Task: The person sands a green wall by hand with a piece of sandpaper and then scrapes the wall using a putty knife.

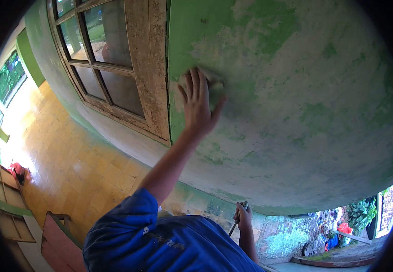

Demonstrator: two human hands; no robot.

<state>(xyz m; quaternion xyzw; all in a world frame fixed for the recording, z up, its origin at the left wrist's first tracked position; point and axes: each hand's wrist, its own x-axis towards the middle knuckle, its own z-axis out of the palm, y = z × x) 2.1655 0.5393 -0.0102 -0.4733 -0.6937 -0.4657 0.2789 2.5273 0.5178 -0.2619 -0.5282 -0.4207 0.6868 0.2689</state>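
My left hand [199, 102] lies against the patchy green and grey wall [287, 118], fingers spread, just right of the wooden window frame [149, 68]. A shadow and a small pale spot sit beside its fingertips; what the spot is I cannot make out. Lower down, close to my body, my right hand [243, 215] is closed around a slim dark-shafted tool [233, 230]. The working end of that tool is not clear. Much of the wall's green paint is gone, leaving pale grey areas.
Yellow floor tiles [83, 140] run along the wall at left. A reddish board [60, 245] stands at lower left, with a red and black bundle [19, 172] beyond it. Plants [361, 215] and a red bag [344, 228] are at lower right.
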